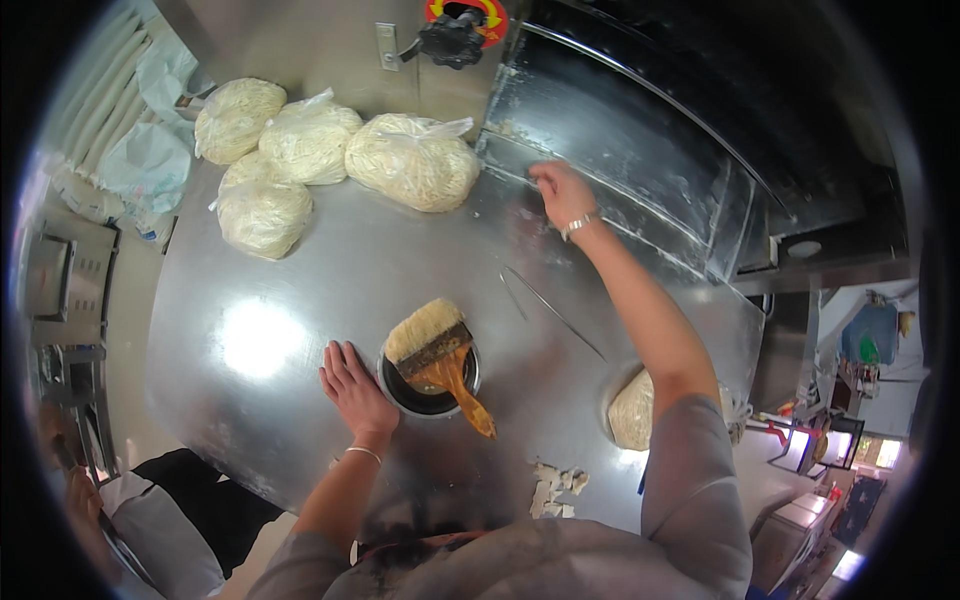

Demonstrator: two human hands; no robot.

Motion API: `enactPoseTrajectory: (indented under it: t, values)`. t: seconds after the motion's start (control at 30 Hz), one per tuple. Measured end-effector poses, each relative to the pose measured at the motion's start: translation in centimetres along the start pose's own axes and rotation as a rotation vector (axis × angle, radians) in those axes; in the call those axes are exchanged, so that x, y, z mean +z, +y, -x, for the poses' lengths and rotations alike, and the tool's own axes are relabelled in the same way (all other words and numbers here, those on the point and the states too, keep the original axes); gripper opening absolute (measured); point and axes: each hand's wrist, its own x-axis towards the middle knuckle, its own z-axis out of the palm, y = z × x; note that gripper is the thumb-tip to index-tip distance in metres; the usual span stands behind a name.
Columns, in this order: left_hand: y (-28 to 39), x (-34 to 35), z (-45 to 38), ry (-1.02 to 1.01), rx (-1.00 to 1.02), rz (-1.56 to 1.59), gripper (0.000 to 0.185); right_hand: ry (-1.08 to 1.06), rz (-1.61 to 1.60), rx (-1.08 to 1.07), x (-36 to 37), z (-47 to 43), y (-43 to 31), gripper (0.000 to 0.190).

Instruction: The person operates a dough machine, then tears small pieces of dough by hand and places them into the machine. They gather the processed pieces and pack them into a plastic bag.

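My left hand (355,390) lies flat on the stainless steel table (337,262), holding nothing, right beside a round metal bowl (427,405). Across that bowl's rim rests a wide bristle brush (442,360), its pale bristles up and left, its wooden handle sticking out at the lower right. My right hand (564,193) is at the front edge of a floury metal machine (600,127), fingers curled; whether they pinch something small is hidden. Between the bowl and my right forearm lies a bent metal rod (551,307).
Several clear plastic bags of noodles (412,161) sit along the table's back left. Another bag (631,411) is partly behind my right arm. Dough scraps (555,487) lie near the front edge. A black knob (452,39) juts from the machine's panel. Another person's hand (82,495) shows at far left.
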Motion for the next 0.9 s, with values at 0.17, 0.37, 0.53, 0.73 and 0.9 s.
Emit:
enactPoseTrajectory:
  t: [0.17, 0.37, 0.53, 0.73, 0.9]
  values:
    - [0.0, -0.3, 0.0, -0.057, -0.032, 0.073, 0.070, 0.031, 0.214, -0.110, 4.3, -9.1, -0.3, 0.027]
    - [-0.1, -0.2, -0.1, -0.031, -0.010, 0.074, 0.068, 0.042, 0.119, 0.080, 5.0, -11.3, 3.9, 0.021]
    - [0.0, 0.1, 0.0, 0.001, 0.007, 0.084, 0.069, 0.202, -0.813, 0.514, 2.2, -10.0, 7.3, 0.015]
    - [0.2, 0.0, 0.0, 0.010, 0.019, 0.051, 0.068, 0.025, -1.450, 0.538, -2.2, -4.9, 8.3, 0.017]
    - [0.4, -0.3, 0.1, 0.010, 0.014, 0.066, 0.069, -0.154, -1.713, 0.424, -4.4, 1.2, 8.0, 0.018]
